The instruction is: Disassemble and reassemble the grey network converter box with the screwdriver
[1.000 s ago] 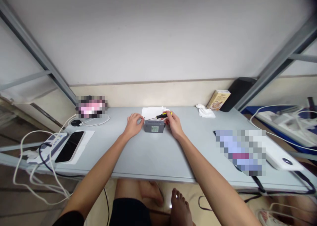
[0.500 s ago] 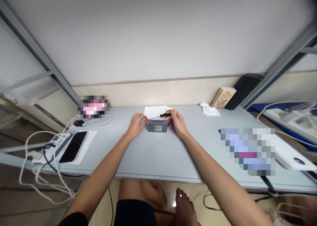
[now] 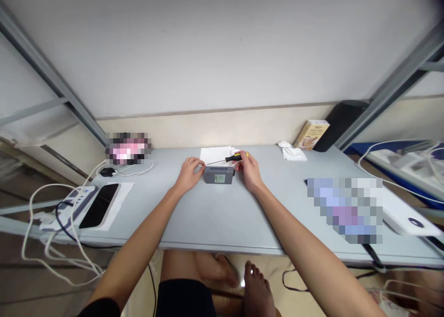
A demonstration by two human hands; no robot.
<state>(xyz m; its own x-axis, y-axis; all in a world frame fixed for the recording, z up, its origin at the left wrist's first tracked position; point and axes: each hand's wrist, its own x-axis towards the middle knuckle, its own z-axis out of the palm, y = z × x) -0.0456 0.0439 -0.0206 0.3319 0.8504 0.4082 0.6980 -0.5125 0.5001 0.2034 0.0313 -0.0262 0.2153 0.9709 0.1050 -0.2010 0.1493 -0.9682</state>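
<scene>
Screwdriver (image 3: 233, 158) pinched in the right hand (image 3: 251, 172) points past a grey box (image 3: 219, 176) toward the left hand (image 3: 190, 173), its grip unclear, apparently being aligned, next needing steadiness.

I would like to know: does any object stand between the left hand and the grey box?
Nothing visible stands between the left hand and the grey box; whether they touch is unclear. The screwdriver, held in the right hand, has its tip close to the left hand, near the box's top edge.
</scene>
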